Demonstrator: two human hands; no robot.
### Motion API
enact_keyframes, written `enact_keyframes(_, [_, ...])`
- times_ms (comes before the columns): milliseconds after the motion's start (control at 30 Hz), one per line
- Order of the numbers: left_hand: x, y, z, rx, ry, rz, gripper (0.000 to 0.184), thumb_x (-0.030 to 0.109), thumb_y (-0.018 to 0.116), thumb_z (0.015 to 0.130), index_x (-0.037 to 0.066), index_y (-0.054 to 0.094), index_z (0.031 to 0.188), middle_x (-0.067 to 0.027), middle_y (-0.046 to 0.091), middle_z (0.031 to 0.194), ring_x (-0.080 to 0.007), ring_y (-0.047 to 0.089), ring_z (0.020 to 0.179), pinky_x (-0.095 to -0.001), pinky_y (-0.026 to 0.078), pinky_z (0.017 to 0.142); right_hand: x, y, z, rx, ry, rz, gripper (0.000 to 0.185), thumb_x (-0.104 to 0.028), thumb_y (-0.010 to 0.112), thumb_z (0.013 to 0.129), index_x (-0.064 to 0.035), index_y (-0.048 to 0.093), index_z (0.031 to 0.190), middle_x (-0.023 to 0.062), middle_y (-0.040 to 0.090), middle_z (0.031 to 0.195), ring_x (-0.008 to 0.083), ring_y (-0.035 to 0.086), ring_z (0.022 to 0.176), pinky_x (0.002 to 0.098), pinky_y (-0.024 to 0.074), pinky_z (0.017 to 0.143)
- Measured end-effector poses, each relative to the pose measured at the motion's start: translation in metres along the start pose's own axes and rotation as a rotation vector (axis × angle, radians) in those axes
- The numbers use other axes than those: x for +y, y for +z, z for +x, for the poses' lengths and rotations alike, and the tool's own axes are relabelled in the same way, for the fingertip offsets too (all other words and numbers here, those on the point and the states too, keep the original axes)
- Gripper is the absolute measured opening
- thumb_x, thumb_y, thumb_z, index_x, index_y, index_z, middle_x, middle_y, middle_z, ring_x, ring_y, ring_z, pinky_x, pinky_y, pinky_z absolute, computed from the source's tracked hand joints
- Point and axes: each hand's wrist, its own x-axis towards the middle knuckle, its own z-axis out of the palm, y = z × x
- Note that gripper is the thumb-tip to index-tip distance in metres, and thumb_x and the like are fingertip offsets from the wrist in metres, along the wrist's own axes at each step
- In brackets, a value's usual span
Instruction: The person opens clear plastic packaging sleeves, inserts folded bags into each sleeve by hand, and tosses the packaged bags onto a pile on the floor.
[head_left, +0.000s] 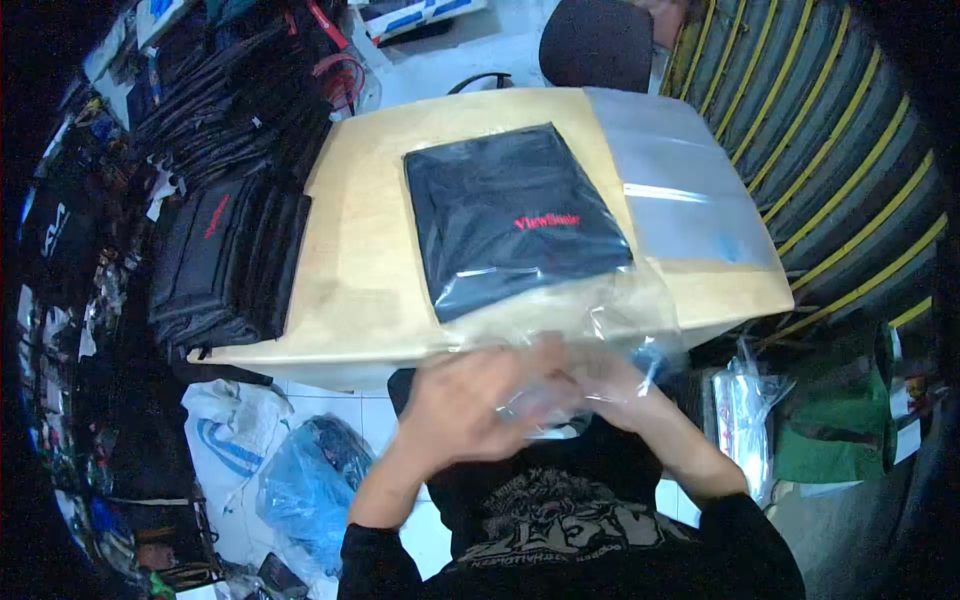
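Observation:
A flat black fabric bag [510, 205] with a red ViewSonic-like logo lies on the table inside a clear plastic bag [600, 310]. The loose mouth of the plastic bag reaches past the table's near edge towards my body. My left hand [470, 400] is closed at this loose end, its fingers blurred by motion. Close beside it, my right hand [605, 385] is also closed on the film, partly covered by the clear plastic. The two hands meet in front of my chest, and their fingertips are hard to make out.
Flat clear plastic sleeves [680, 190] lie on the right of the wooden table [360, 240]. Folded black bags [230, 260] are stacked at its left edge. A dark chair [597, 45] stands behind. A blue plastic bag [315, 490] sits on the floor.

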Motion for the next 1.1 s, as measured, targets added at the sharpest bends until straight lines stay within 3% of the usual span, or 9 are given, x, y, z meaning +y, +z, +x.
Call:
enact_keyframes(33, [-0.022, -0.005, 0.010, 0.128, -0.109, 0.015, 0.024, 0.016, 0.068, 0.080, 0.005, 0.066, 0.101, -0.0074, 0.061, 0.069, -0.0172, 0.056, 0.053, -0.0289, 0.046, 0.050, -0.001, -0.011, -0.027, -0.264, 0.164, 0.056, 0.059, -0.016, 0.067, 0.085, 0.0019, 0.039, 0.135, 0.0161, 0.053, 0.128, 0.0210, 0.056, 0.112, 0.0336, 0.0459, 0.097])
enact_keyframes(67, [-0.034, -0.012, 0.031, 0.154, -0.395, -0.019, 0.022, 0.012, 0.063, 0.082, 0.002, 0.064, 0.103, -0.0123, 0.065, 0.079, -0.0214, 0.057, 0.055, -0.0315, 0.048, 0.054, -0.018, -0.024, -0.044, -0.588, 0.075, -0.619, 0.061, -0.019, 0.065, 0.087, 0.0008, 0.037, 0.137, 0.0146, 0.054, 0.128, 0.0195, 0.056, 0.114, 0.0331, 0.0470, 0.095])
enact_keyframes(100, [-0.074, -0.010, 0.046, 0.170, -0.296, 0.101, 0.024, 0.016, 0.061, 0.085, 0.001, 0.064, 0.103, -0.0162, 0.065, 0.087, -0.0268, 0.061, 0.066, -0.0350, 0.049, 0.062, -0.054, -0.024, -0.059, -0.888, 0.082, -0.889, 0.054, -0.018, 0.061, 0.090, -0.0062, 0.038, 0.139, 0.0138, 0.057, 0.125, 0.0202, 0.057, 0.112, 0.0332, 0.0515, 0.088])
enact_keyframes(167, [-0.147, -0.001, 0.077, 0.090, -0.318, 0.250, 0.040, 0.030, 0.056, 0.089, 0.000, 0.059, 0.115, -0.0228, 0.061, 0.112, -0.0359, 0.057, 0.107, -0.0378, 0.044, 0.092, -0.103, -0.036, -0.058, -1.107, 0.011, -0.389, 0.058, -0.022, 0.062, 0.089, -0.0048, 0.037, 0.139, 0.0168, 0.057, 0.123, 0.0235, 0.058, 0.111, 0.0355, 0.0531, 0.085])
enact_keyframes(200, [-0.182, 0.007, 0.091, -0.017, -0.415, 0.346, 0.053, 0.039, 0.053, 0.089, 0.001, 0.052, 0.126, -0.0225, 0.053, 0.126, -0.0371, 0.049, 0.119, -0.0428, 0.040, 0.099, -0.132, -0.035, -0.038, -1.026, -0.179, -0.334, 0.056, -0.026, 0.059, 0.090, -0.0052, 0.039, 0.137, 0.0171, 0.055, 0.125, 0.0252, 0.056, 0.114, 0.0365, 0.0498, 0.088])
enact_keyframes(300, [-0.254, 0.045, 0.123, -0.192, -0.683, 0.597, 0.065, 0.055, 0.040, 0.089, 0.009, 0.043, 0.136, -0.0181, 0.035, 0.144, -0.0381, 0.029, 0.135, -0.0574, 0.028, 0.104, -0.191, -0.027, 0.097, -0.037, -0.674, -0.855, 0.053, -0.038, 0.049, 0.091, -0.0065, 0.044, 0.133, 0.0178, 0.049, 0.130, 0.0306, 0.048, 0.120, 0.0397, 0.0396, 0.097])
enact_keyframes(467, [-0.268, 0.087, 0.099, -0.149, -0.781, 0.707, 0.064, 0.057, 0.032, 0.089, 0.017, 0.043, 0.138, -0.0140, 0.037, 0.144, -0.0310, 0.029, 0.136, -0.0511, 0.012, 0.111, -0.147, -0.077, 0.253, 0.581, -0.298, -1.521, 0.060, -0.056, 0.027, 0.093, -0.0236, 0.034, 0.143, 0.0105, 0.022, 0.152, 0.0336, 0.017, 0.140, 0.0575, 0.0148, 0.110])
enact_keyframes(700, [-0.252, 0.095, 0.093, -0.104, -0.746, 0.745, 0.062, 0.054, 0.036, 0.090, 0.014, 0.046, 0.136, -0.0152, 0.044, 0.139, -0.0323, 0.036, 0.131, -0.0505, 0.016, 0.110, -0.142, -0.097, 0.246, 0.458, -0.298, -1.407, 0.074, -0.067, 0.038, 0.085, -0.0269, 0.026, 0.146, 0.0103, 0.013, 0.155, 0.0369, 0.012, 0.141, 0.0552, 0.0127, 0.111])
enact_keyframes(1100, [-0.261, 0.088, 0.088, -0.079, -0.710, 0.561, 0.065, 0.056, 0.035, 0.090, 0.013, 0.042, 0.138, -0.0193, 0.035, 0.144, -0.0368, 0.028, 0.135, -0.0556, 0.010, 0.110, -0.125, -0.118, 0.228, 0.559, -0.686, -1.321, 0.052, -0.042, 0.049, 0.092, -0.0083, 0.049, 0.132, 0.0224, 0.029, 0.146, 0.0343, 0.027, 0.136, 0.0396, 0.0264, 0.110])
